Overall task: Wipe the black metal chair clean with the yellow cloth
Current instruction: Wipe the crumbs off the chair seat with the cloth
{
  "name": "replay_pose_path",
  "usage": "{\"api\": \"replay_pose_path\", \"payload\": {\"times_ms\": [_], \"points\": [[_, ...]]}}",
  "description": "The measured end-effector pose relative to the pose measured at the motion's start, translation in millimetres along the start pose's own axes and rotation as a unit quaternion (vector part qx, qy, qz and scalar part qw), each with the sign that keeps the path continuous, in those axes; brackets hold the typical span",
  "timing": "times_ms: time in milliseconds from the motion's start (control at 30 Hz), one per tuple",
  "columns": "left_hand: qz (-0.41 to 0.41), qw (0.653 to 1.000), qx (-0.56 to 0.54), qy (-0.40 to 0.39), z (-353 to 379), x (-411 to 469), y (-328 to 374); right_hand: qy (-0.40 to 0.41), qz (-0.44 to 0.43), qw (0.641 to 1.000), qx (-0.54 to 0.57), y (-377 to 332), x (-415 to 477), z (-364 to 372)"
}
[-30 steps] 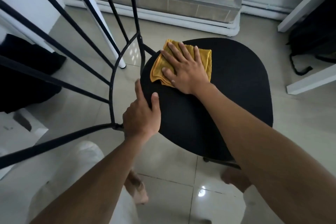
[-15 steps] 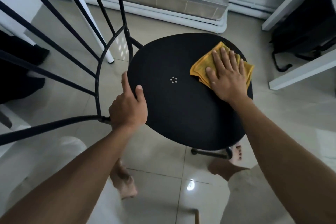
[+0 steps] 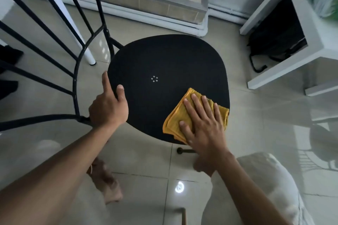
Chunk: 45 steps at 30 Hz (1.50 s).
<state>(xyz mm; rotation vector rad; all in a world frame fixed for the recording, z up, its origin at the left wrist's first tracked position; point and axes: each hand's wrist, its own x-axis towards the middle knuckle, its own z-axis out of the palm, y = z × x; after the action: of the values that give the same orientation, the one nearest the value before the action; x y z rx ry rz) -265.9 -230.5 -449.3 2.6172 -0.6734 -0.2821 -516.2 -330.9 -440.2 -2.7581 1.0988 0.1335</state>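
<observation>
A: cloth position?
B: folded yellow cloth (image 3: 175, 116) on black metal chair (image 3: 164, 56), seat's near-right edge, one corner pointing at seat centre. Flat right hand (image 3: 204, 126) presses it.
A: left hand (image 3: 108, 108)?
B: gripping seat rim.

Head-worn view, steeply downward, close over chair seat (image 3: 164, 64)

yellow cloth (image 3: 178, 117), black chair (image 3: 164, 60), white shelf (image 3: 311, 56)
</observation>
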Motion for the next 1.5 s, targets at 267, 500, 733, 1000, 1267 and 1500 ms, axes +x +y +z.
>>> {"api": "replay_pose_path", "payload": {"times_ms": [267,500,733,1000,1267,1500], "points": [[0.004,1.0,-0.004,-0.009,0,-2,1,0.013,0.135,0.989,0.06,62,114,-25],[-0.004,1.0,0.002,-0.004,-1,-2,5,0.016,0.188,0.974,0.129,71,186,-47],[-0.019,1.0,0.022,-0.005,-2,0,6,0.041,0.258,0.963,0.066,31,242,-44],[-0.022,0.999,0.024,-0.006,-4,1,8,0.036,0.064,0.997,0.009,-63,255,-26],[0.027,0.999,0.005,0.025,-2,-1,3,0.025,-0.106,0.994,0.004,-123,210,-14],[-0.006,1.0,-0.021,-0.009,-12,-5,6,0.012,-0.119,0.993,0.017,-133,149,-2]]}}
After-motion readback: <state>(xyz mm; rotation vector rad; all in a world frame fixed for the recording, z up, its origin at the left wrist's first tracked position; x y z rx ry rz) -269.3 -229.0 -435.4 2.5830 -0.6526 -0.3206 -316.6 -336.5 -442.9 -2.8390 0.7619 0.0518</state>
